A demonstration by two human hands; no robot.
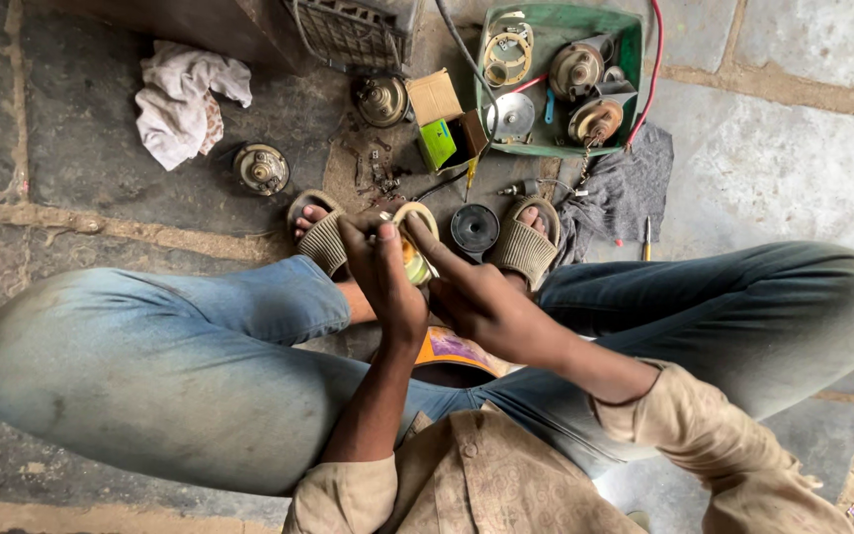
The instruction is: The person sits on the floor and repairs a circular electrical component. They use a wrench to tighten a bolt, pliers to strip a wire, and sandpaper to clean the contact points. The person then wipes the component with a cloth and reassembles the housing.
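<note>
Both hands grip one small ring-shaped part [415, 242] — left hand [384, 282] and right hand [481, 302] closed around it. Just beyond it lies a black disc [473, 228], farther off a green tray [557, 79].

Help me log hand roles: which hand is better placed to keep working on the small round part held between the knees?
Probably the right hand: its extended fingers lie across the round part's rim, free to work, while the left hand is wrapped around it from the other side, apparently steadying it.
</note>
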